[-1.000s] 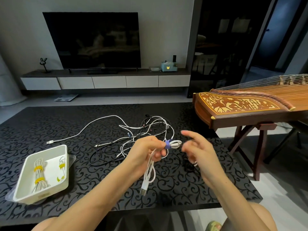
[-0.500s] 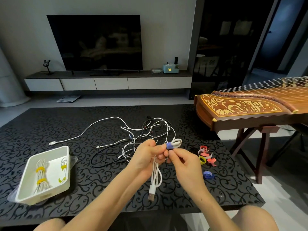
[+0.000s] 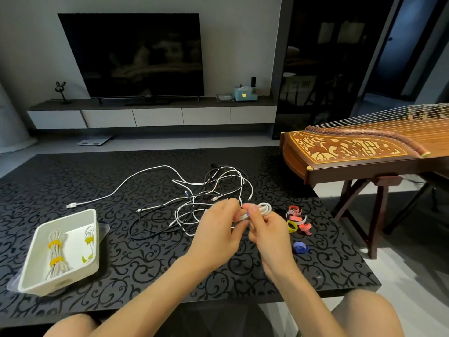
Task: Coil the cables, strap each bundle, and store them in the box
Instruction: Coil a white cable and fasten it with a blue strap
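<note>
Over black table, centre frame: left hand and right hand pinching coiled white cable, closing blue strap; next, probably, firm wrap, then box at lower left.

No words or numbers can be read anywhere here. The small blue box on the shelf has a little yellow picture on its front, shaped like a cat's head, but no letters. The wooden string instrument has a gold pattern on its end; it is only shapes, not writing. The TV screen is dark.
</note>
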`<state>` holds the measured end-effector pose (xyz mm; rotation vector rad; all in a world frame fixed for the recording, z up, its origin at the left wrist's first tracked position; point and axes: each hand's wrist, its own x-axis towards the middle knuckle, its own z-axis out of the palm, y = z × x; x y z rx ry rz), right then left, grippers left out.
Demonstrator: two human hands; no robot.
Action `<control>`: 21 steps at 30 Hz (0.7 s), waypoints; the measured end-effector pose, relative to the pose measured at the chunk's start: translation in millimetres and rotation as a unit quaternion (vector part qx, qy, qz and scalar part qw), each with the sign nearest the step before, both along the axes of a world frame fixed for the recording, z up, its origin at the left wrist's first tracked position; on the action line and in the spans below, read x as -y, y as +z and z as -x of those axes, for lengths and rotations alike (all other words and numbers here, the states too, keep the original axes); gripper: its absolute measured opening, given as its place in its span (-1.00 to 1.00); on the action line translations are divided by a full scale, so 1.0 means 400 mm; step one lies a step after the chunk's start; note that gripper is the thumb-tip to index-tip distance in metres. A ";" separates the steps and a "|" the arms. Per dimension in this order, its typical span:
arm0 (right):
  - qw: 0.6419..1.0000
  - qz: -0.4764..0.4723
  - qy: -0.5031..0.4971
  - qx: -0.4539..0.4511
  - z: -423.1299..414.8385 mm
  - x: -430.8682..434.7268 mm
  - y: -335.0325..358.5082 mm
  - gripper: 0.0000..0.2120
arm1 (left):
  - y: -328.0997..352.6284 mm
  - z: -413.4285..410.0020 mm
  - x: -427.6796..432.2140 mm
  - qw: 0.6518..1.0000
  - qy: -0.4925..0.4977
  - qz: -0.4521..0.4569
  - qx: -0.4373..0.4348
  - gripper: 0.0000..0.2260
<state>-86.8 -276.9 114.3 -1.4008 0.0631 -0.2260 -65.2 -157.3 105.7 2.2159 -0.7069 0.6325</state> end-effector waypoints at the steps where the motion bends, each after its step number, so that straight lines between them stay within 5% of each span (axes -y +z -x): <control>1: 1.000 -0.004 -0.015 0.005 -0.003 0.005 -0.008 -0.70 | -0.003 0.006 -0.003 1.000 0.010 -0.011 0.017 -0.78; 4: 0.998 -0.017 -0.068 0.006 -0.013 0.039 -0.041 -0.77 | -0.022 0.041 -0.009 0.997 0.068 0.017 0.030 -0.87; 7: 0.989 -0.027 -0.141 -0.031 -0.004 0.060 -0.081 -0.67 | -0.059 0.051 0.001 0.963 0.124 0.136 -0.195 -0.85; 10: 0.978 -0.049 -0.192 -0.066 0.018 0.056 -0.105 -0.86 | -0.076 0.044 0.036 0.832 0.037 0.155 -0.531 -0.61; 12: 0.974 -0.053 -0.211 -0.067 0.030 0.053 -0.125 -0.84 | -0.086 0.047 0.057 0.743 -0.014 0.146 -0.653 -0.40; 17: 0.989 0.079 -0.125 0.006 0.087 0.044 -0.184 -0.75 | -0.110 0.002 0.118 0.552 -0.054 0.496 -0.668 -0.50; 21: 0.986 0.108 0.120 -0.041 0.090 0.114 -0.205 -0.77 | -0.103 -0.047 0.132 0.608 0.018 0.551 -0.571 -0.70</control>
